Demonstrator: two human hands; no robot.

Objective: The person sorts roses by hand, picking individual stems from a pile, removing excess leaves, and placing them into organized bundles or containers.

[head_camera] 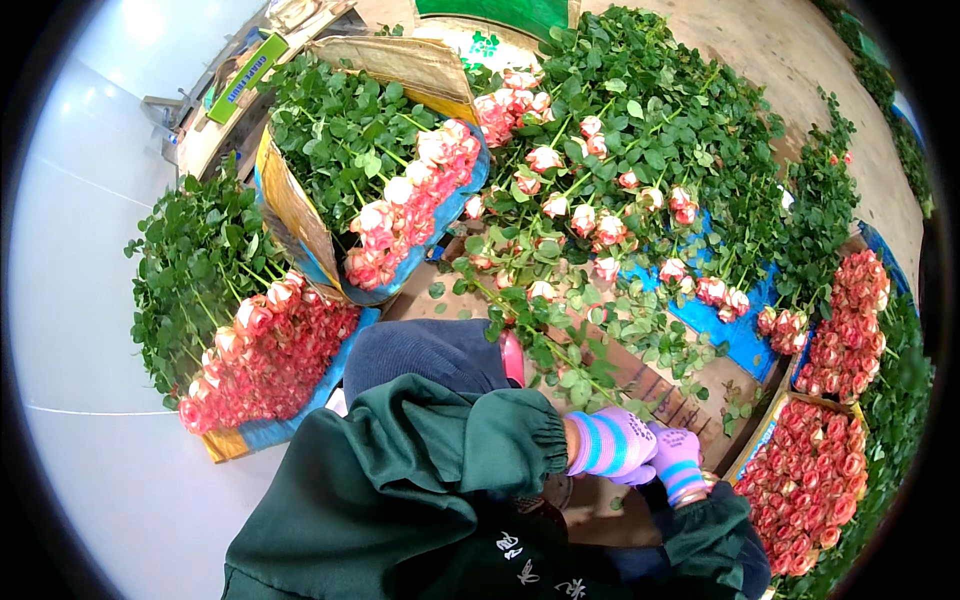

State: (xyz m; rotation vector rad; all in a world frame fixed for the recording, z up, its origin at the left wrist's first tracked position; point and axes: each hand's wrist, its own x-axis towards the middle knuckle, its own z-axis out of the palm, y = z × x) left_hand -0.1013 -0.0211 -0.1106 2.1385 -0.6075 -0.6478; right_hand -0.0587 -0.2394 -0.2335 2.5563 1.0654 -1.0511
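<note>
Both my hands wear lilac knit gloves with blue stripes and meet low in the picture, right of centre. My left hand is curled, its knuckles toward me, at the end of a leafy rose stem. That stem slants up and left from the glove over the work surface. Against the left hand's fingers lies my right hand; its fingertips are hidden, so its hold cannot be made out. Loose leaves and cut greenery lie beyond the hands, on a brown board with dark marks.
Pink-and-white roses fill a box at right, with another rose bundle above it. At left are a cardboard-wrapped bundle and a rose stack. Loose roses lie ahead, partly on blue sheeting. A grapefruit carton sits upper left.
</note>
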